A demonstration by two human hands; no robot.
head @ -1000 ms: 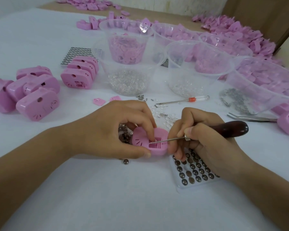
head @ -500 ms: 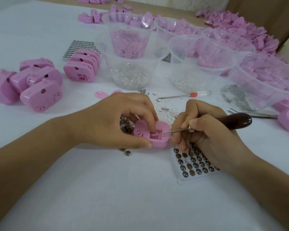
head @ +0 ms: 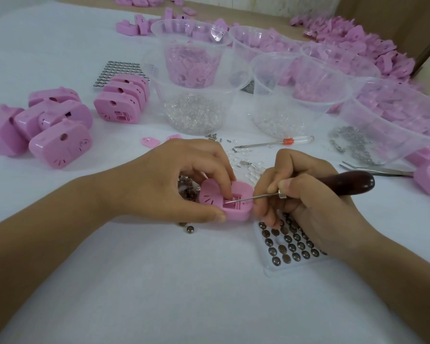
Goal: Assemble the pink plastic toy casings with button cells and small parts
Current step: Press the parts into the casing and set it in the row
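Left hand [head: 174, 184] pinches pink casing [head: 210, 194] on white table [head: 159, 281], just beside button-cell tray [head: 291, 247]. Right hand [head: 315, 209] grips wood-handled awl [head: 345, 181], tip inside open compartment, probably seating 1 cell. Brace casing firmly, hold shaft shallow, press gently.

The right hand [head: 315, 202] covers part of the button-cell tray [head: 279, 268]; the left hand [head: 174, 184] half hides a dark heap [head: 185, 187]; what the awl [head: 345, 181] tip touches inside the casing [head: 243, 190] is unclear
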